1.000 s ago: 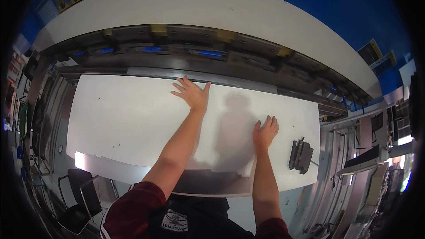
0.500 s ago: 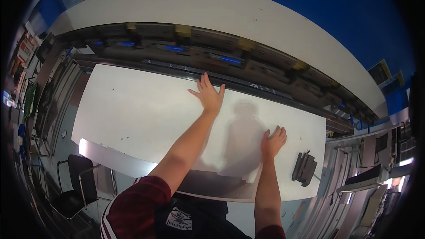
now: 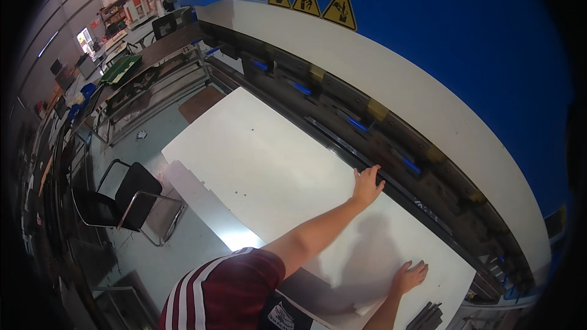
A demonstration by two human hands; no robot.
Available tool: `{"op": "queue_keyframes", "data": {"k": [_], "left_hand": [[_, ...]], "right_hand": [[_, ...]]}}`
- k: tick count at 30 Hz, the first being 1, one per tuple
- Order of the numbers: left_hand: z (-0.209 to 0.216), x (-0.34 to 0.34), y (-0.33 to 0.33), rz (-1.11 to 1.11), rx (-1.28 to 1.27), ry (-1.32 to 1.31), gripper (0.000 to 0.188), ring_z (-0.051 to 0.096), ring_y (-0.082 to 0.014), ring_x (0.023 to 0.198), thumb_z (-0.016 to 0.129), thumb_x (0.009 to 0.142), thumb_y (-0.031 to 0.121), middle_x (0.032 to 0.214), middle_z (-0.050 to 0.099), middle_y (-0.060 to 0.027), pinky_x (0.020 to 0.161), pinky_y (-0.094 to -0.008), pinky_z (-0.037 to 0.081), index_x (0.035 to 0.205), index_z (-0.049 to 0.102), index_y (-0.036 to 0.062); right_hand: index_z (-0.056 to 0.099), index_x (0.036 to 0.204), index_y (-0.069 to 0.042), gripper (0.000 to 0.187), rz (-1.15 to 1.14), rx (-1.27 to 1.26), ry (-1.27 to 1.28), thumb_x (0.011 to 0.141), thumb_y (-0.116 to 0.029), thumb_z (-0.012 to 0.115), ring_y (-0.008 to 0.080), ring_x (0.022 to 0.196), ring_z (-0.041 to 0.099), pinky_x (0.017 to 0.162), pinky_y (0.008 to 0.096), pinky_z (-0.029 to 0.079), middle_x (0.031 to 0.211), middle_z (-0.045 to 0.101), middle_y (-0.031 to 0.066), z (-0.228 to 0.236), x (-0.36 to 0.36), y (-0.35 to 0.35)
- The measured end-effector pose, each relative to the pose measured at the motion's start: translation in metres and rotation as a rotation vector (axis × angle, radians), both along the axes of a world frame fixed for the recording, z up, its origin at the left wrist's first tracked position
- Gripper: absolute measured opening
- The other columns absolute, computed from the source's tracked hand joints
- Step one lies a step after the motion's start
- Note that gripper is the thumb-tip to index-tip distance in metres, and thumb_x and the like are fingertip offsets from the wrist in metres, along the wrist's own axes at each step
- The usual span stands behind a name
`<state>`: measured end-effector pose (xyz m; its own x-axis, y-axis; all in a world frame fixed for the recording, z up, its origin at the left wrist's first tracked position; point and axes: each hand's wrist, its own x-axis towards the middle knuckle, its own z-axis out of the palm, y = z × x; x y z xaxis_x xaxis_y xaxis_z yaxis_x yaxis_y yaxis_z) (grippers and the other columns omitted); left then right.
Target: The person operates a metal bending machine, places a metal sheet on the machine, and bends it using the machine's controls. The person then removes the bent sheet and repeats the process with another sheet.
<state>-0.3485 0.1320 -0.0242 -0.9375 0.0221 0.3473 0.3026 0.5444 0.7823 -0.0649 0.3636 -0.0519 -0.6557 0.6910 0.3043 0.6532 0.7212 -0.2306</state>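
A large white flat sheet (image 3: 275,165) with a few small holes lies along the dark lower rail (image 3: 342,146) of a big blue-and-white press brake. My left hand (image 3: 368,186) is open at the sheet's far edge, its fingertips reaching the rail. Nearer to me, my right hand (image 3: 409,277) rests open on the sheet, fingers stretched out, with nothing held. Close by it, on the near right part, sits a cluster of dark blocks (image 3: 426,318), partly cut off by the frame. My shadow falls between the two hands.
Above the rail runs a row of dark upper clamps (image 3: 382,134) with blue handles. A shiny metal strip (image 3: 208,201) shows along the sheet's near edge. To the left stand a black chair (image 3: 134,192) and a metal-framed table (image 3: 165,52) with a green tray (image 3: 121,69).
My view has swung to the left, showing more of the workshop. The left hand's fingers are closer together and bent at the edge; both hands stay at the sheet.
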Motion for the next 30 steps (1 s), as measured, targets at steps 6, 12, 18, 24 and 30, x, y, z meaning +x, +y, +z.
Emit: {"op": "queue_keyframes", "data": {"k": [6,12,18,24,30], "left_hand": [[0.002,-0.001,-0.004,-0.024,-0.001,-0.029,0.055,0.06,-0.0403,0.126,0.074,0.097,0.02,0.126,0.065,-0.0188,0.12,-0.0723,0.026,0.144,0.049,0.0078],[0.001,-0.001,-0.005,-0.026,0.0,-0.038,0.055,0.062,-0.0372,0.125,0.075,0.095,0.017,0.123,0.066,-0.0173,0.121,-0.0721,0.027,0.143,0.05,0.0084],[-0.011,-0.003,-0.006,-0.02,-0.004,-0.009,0.05,0.063,-0.0386,0.121,0.075,0.095,0.016,0.12,0.067,-0.0186,0.121,-0.0667,0.029,0.139,0.052,0.0083],[-0.004,-0.001,-0.028,0.012,-0.107,0.038,0.031,0.069,-0.0348,0.096,0.086,0.084,0.021,0.083,0.073,-0.012,0.1,-0.0484,0.047,0.104,0.065,0.0082],[0.026,0.065,-0.109,-0.094,-0.005,0.04,0.028,0.066,-0.0341,0.088,0.085,0.085,0.022,0.078,0.072,-0.0092,0.084,-0.0473,0.051,0.098,0.066,0.0062]], "right_hand": [[0.054,0.143,-0.001,0.052,0.013,0.049,-0.001,0.1,-0.03,0.06,0.0434,0.144,0.046,0.119,0.0564,0.037,0.154,0.051,0.0254,-0.006,0.001,0.005],[0.054,0.144,-0.001,0.054,0.012,0.061,-0.005,0.101,-0.033,0.06,0.043,0.143,0.047,0.119,0.0562,0.037,0.153,0.051,0.0253,-0.011,0.001,0.008],[0.053,0.146,-0.001,0.055,0.017,0.061,-0.012,0.101,-0.033,0.059,0.0427,0.145,0.045,0.12,0.0566,0.035,0.155,0.049,0.0262,-0.021,0.0,0.012],[0.053,0.146,0.0,0.057,0.036,0.043,-0.006,0.101,-0.034,0.059,0.043,0.145,0.045,0.121,0.057,0.035,0.155,0.049,0.0268,-0.025,0.003,0.013],[0.053,0.141,0.003,0.055,0.057,0.043,0.046,0.101,-0.034,0.059,0.0445,0.143,0.046,0.116,0.0578,0.039,0.15,0.052,0.0267,-0.016,0.001,0.01]]}}
